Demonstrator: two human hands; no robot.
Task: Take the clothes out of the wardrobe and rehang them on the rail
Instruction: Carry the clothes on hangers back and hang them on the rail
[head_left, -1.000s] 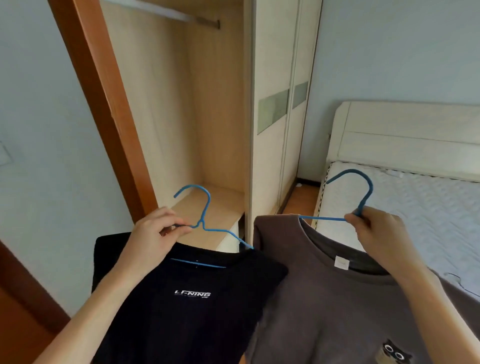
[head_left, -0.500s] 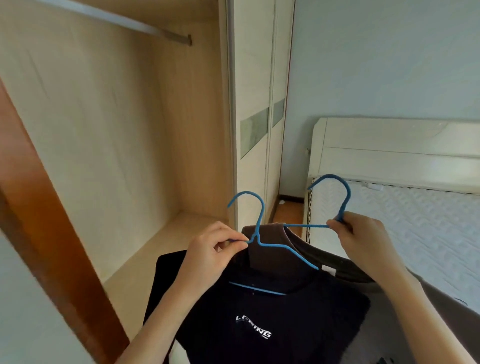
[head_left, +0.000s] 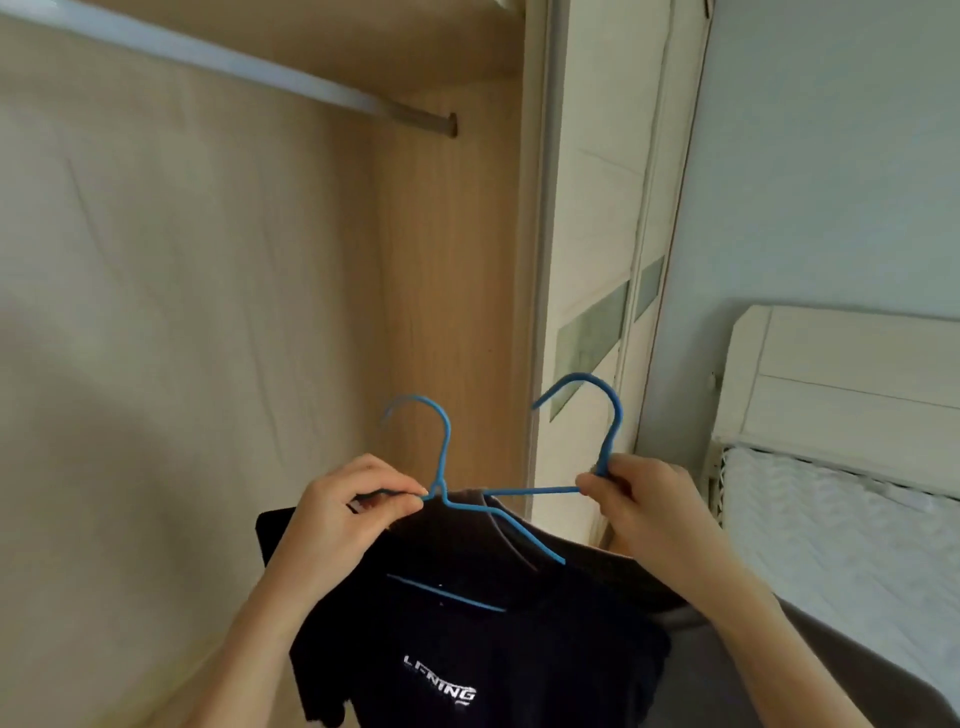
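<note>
My left hand (head_left: 345, 512) pinches the neck of a blue hanger (head_left: 441, 457) that carries a black T-shirt (head_left: 467, 649) with white lettering. My right hand (head_left: 644, 501) grips a second blue hanger (head_left: 605, 415) at the base of its hook; a grey T-shirt (head_left: 779, 670) hangs from it, partly behind the black one. Both hooks point left, side by side, in front of the open wardrobe. The metal rail (head_left: 249, 70) runs across the top of the wardrobe, well above both hooks, with nothing on it.
The wardrobe's wooden side panel (head_left: 447, 286) stands just behind the hangers. Closed white wardrobe doors (head_left: 597, 234) lie to the right. A bed with a white headboard (head_left: 841, 384) and quilted mattress (head_left: 841, 530) fills the right side.
Both hands have lifted the two hangers and brought them closer together, toward the wardrobe opening. The view has tilted up, so the rail shows larger and nearer.
</note>
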